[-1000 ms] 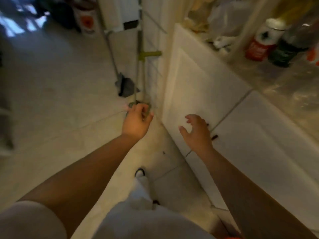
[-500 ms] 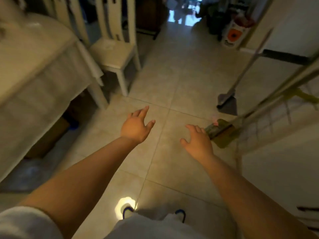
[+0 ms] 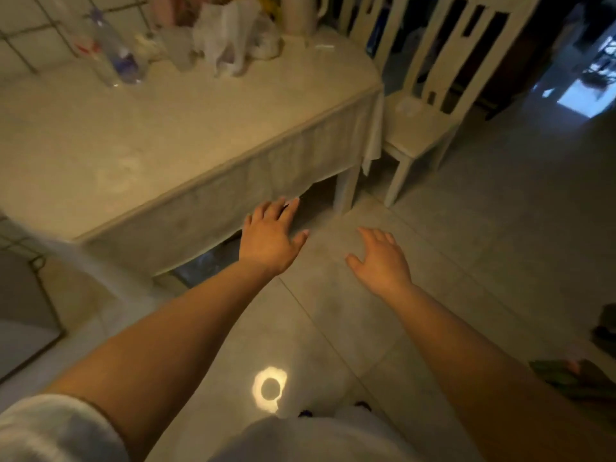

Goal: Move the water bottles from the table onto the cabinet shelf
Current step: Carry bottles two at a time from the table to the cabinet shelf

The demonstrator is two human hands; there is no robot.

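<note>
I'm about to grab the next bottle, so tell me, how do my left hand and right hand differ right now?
The left hand reaches further forward, its fingertips in front of the edge of the cloth on the table; the right hand hangs back over bare floor. The left hand's fingers lie straighter, while the right hand's curl slightly. Both are palm-down and hold nothing, and neither is near the bottle at the table's far end.

The left hand (image 3: 270, 235) and right hand (image 3: 380, 261) were held out with fingers spread, empty, above the pale tiled floor (image 3: 466, 261). The left hand's fingertips lay beside the hanging edge of the cream tablecloth-covered table (image 3: 166, 135). At the table's far side stood blurred clear plastic water bottles (image 3: 116, 51) near crumpled white plastic bags (image 3: 230, 38). A cream slatted wooden chair (image 3: 430, 105) stood just beside the table's end.
</note>
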